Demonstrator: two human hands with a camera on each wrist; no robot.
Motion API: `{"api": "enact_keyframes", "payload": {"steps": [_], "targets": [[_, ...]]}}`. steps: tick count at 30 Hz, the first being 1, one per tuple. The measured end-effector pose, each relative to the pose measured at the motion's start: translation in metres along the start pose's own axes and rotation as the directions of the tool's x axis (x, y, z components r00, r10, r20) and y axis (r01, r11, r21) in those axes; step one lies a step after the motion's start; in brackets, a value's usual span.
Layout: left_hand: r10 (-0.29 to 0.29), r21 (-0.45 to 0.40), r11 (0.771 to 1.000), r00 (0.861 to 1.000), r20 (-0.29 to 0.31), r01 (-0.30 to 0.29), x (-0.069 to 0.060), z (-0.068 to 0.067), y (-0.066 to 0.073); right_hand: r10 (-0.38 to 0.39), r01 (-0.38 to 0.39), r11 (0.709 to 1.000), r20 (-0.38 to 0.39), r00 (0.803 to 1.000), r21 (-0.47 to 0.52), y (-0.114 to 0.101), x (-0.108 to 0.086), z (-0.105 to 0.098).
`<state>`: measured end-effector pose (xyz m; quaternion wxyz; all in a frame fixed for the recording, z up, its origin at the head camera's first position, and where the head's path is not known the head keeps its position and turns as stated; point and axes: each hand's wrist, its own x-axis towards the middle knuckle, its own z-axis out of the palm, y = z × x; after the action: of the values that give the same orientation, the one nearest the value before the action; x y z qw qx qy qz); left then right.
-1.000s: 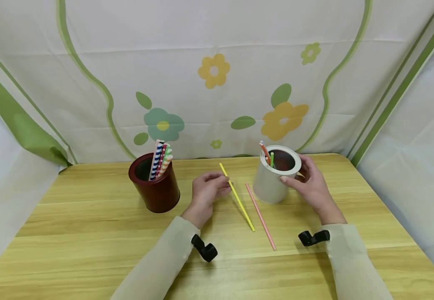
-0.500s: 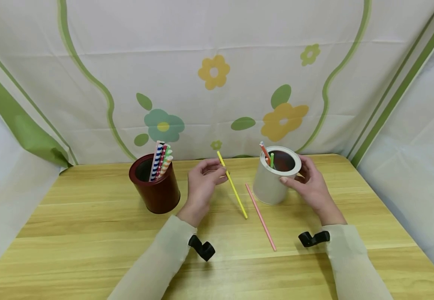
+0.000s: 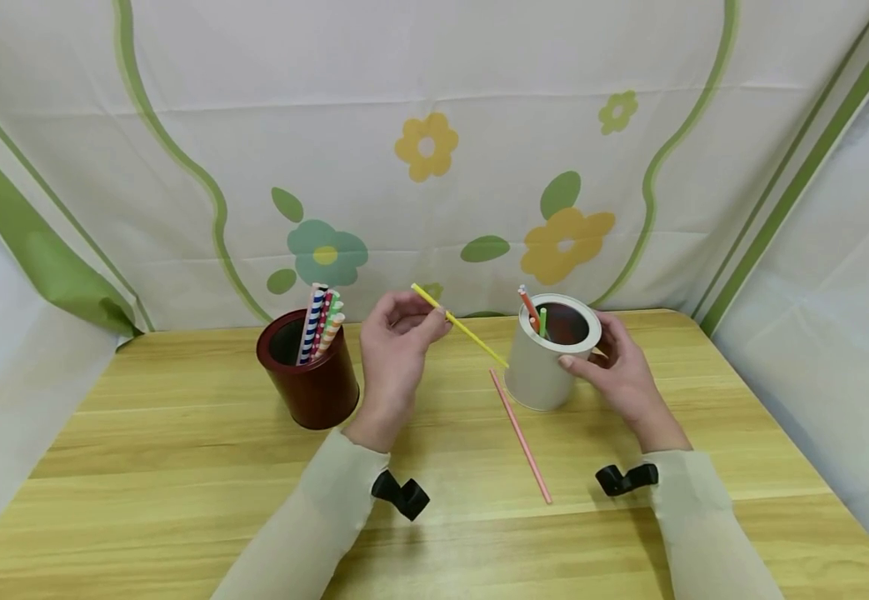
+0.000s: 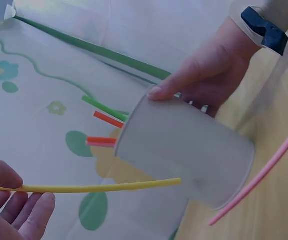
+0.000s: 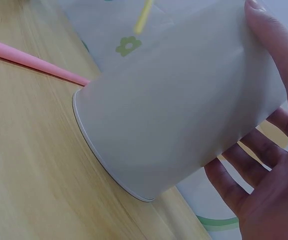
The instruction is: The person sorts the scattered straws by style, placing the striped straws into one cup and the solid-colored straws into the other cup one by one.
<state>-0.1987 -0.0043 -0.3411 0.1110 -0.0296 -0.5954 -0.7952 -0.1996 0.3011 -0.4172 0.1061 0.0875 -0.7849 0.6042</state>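
My left hand [image 3: 395,358] pinches a thin yellow straw [image 3: 471,335] between thumb and fingers, above the table. The straw slants down to the right, its lower end near the white can [image 3: 535,379] in the head view. That can stands upright, and my right hand [image 3: 626,379] holds it from the right, thumb on the near side and fingers round the back. Orange straws [image 4: 108,120] and a green straw [image 4: 103,107] stick out of its mouth. A pink straw [image 3: 521,442] lies on the table just left of the can.
A dark red can [image 3: 317,392] with several patterned straws [image 3: 320,325] stands on the wooden table [image 3: 179,467], left of my left hand. Behind the table hangs a white curtain [image 3: 434,58] printed with flowers.
My left hand has lifted the yellow straw off the table and moved slightly left and farther back. The straw's lower end has swung up toward the white can. My right hand stays put.
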Motion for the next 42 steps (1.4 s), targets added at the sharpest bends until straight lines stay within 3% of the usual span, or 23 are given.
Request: {"api": "enact_keyframes", "payload": {"steps": [6,13,18,21,25,31,42], "targets": [[0.103,0.013,0.995,0.995,-0.017,-0.102,-0.001,0.003,0.018,0.004,-0.004,1.0,0.0,1.0,0.005,0.0,-0.001,0.0],[0.244,-0.048,0.968,0.97,-0.025,-0.244,-0.002,0.007,0.036,0.001,-0.001,1.0,0.002,1.0,-0.004,0.0,0.0,0.0],[0.298,-0.09,0.95,0.954,-0.023,-0.299,-0.003,0.012,0.043,0.003,-0.003,1.0,0.001,1.0,-0.008,0.0,0.0,0.0],[0.306,-0.112,0.946,0.952,-0.011,-0.306,-0.003,0.016,0.042,0.002,-0.002,1.0,-0.002,1.0,-0.007,0.0,0.0,-0.001],[0.272,-0.128,0.954,0.962,0.006,-0.269,-0.002,0.023,0.035,0.001,-0.001,1.0,-0.002,1.0,-0.004,0.0,0.0,-0.001],[0.225,-0.077,0.972,0.974,0.012,-0.223,-0.002,0.03,0.022,0.001,-0.001,1.0,-0.001,1.0,0.004,0.001,-0.001,0.0],[0.207,0.016,0.978,0.974,0.09,-0.209,-0.004,0.041,0.006,0.003,-0.004,1.0,0.002,1.0,0.014,0.002,-0.001,-0.001]]}}
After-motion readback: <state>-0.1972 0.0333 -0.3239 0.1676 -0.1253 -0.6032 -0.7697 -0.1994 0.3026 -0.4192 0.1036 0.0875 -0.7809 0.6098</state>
